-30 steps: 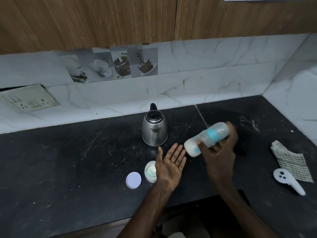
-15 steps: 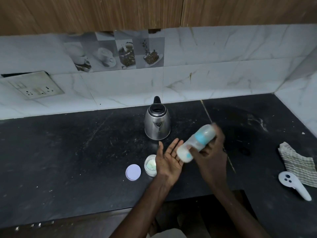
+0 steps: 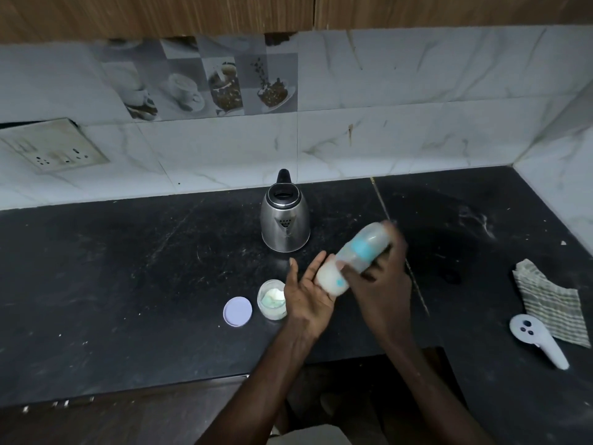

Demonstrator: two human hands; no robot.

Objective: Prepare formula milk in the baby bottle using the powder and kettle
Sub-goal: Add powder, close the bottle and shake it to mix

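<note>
gripping the tilted clear plastic baby bottle with blue collar (image 3: 362,248) in the curled right hand (image 3: 382,284), just in front of the steel kettle (image 3: 285,223), tapping its milky base on the flat, open left hand (image 3: 308,297). probably mixing: holding firm, steering off the small open powder jar (image 3: 272,300).

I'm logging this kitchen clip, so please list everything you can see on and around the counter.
kettle: one, steel with black handle, back middle of counter
bottle: one, clear with blue band, milky inside, tilted above counter
jar: one, clear, pale powder inside, open, just left of left hand
lid: one, pale lilac, flat on counter left of jar
cloth: one, striped grey, right end of counter
controller: one, white, in front of cloth
socket plate: one, off-white, wall at left
counter: one, black
left hand: palm up at bottle's milky end
right hand: grips bottle
</note>
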